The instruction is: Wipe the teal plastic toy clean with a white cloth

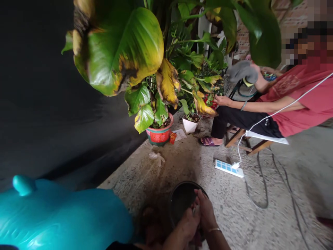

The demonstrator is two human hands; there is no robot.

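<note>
Both hands meet at the near rim of the black pot (182,198) on the concrete floor (260,208). My left hand (188,222) and right hand (206,210) press together w/ fingers curled over sth small; can't tell what. Teal plastic thing (59,218) sits left of me. Power strip (228,168) lies beyond the pot, near a seated person (299,104) by potted plants (159,133).
</note>
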